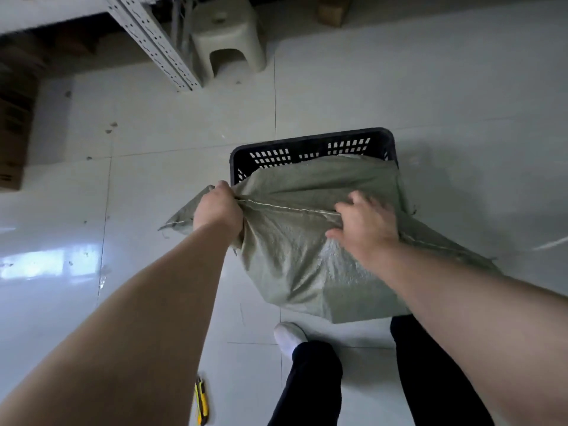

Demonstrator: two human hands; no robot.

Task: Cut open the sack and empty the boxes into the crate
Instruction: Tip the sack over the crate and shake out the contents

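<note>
Grip of left hand [219, 208] bunches sack [302, 250] edge, right hand [365, 226] unclear, sack overhangs crate [310, 139] rim

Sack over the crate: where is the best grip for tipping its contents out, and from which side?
Probably the stitched seam at the sack's near end, taken from the person's side with hands apart. The far end dips inside the black crate, so raising the sewn end should pour towards it. The left hand bunches the fabric there; the right hand's hold is blurred.
</note>
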